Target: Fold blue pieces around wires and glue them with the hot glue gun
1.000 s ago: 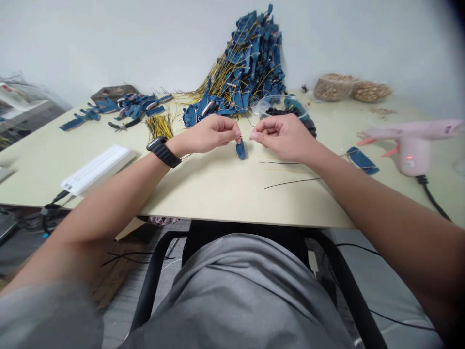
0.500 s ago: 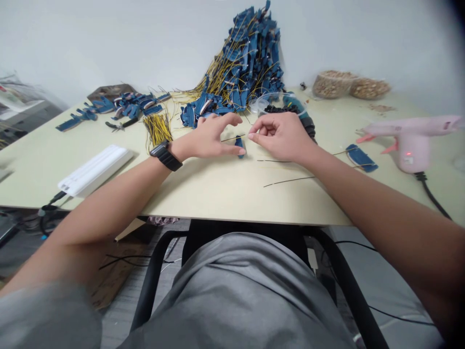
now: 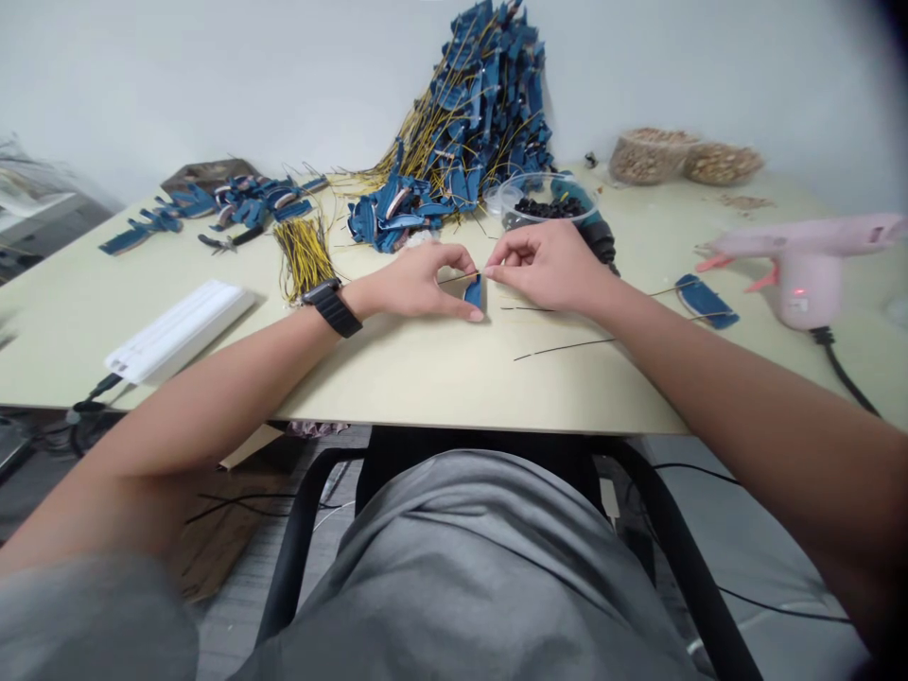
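Blue and light-looking, a small flat piece [image 3: 474, 293] is seen from the head camera near the middle of the table [image 3: 426, 378], held on edge between the thumb and forefinger of the left hand [image 3: 418, 284], with its lower end close to the tabletop. A thin black wire [image 3: 460, 277] is pinched near one end by the fingertips of the right hand [image 3: 546, 270], and it runs across to the blue piece, though the exact contact point is hidden by the fingers. The piece is judged to be light and fairly stiff, and is best taken by its narrow edges; the wire is likely to be springy and easily bent, so a grip close to its tip would be safest. Two loose black wires [image 3: 560, 348] lie to the right of the hands, and a similar blue piece [image 3: 706, 301] lies further right. A pink hot glue gun [image 3: 805, 270] stands at the right, with its black cable [image 3: 844, 374] running over the near edge. Towards the far side, a clear tub of black beads [image 3: 546, 200] and two containers of pale brown granules [image 3: 649, 156] are placed near a tall heap of blue pieces with yellow wires [image 3: 482, 113]. A yellow wire bundle [image 3: 305, 257], pliers [image 3: 227, 241] and a white plastic strip [image 3: 177, 331] are laid out at the left, against a plain white wall [image 3: 213, 85].
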Available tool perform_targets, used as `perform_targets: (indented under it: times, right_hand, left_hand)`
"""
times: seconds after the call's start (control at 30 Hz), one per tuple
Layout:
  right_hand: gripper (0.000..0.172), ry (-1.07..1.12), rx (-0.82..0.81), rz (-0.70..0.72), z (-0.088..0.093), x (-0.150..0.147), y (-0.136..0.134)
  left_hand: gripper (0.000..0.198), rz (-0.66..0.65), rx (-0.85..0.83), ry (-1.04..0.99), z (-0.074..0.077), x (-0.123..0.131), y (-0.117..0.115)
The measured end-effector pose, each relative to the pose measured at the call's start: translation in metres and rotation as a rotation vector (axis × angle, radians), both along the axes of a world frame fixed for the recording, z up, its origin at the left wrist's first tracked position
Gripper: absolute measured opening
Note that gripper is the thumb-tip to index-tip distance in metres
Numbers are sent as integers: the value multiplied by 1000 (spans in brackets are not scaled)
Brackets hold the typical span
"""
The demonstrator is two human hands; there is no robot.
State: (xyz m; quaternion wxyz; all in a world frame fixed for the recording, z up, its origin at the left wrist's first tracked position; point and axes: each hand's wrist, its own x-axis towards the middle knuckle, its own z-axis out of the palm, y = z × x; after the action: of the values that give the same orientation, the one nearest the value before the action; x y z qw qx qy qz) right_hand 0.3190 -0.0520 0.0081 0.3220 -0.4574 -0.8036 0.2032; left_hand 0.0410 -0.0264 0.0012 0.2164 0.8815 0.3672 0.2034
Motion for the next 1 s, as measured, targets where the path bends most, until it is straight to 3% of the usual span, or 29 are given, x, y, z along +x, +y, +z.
perform_targets:
  times: [0.3,0.43,0.53,0.7,0.87,1.0]
  right_hand:
    - [8,-80,-23,-42,1,-5,-3]
    - [10,-100,-28,-48,2,-7,-5]
    - [11,-104,-20,-50,1,-7,-5]
    - [8,-102,-17,-46,1,-6,-4]
    - [8,-97,-15,-53,0,-6,-5]
    - [12,-104,-7,-47,-1,-4,-4]
  left_hand:
    - [63,-80,-46,-62,-2,0,2]
    - [50,-58,-35,-62,-3,-1,4]
    - [55,-28,-7,-71,-6,-2,4]
    - [71,-80,-112,-179,-7,-1,0]
    - [103,-54,-22,-63,2,0,-8]
    - [112,-59,43,4,7,-1,-11]
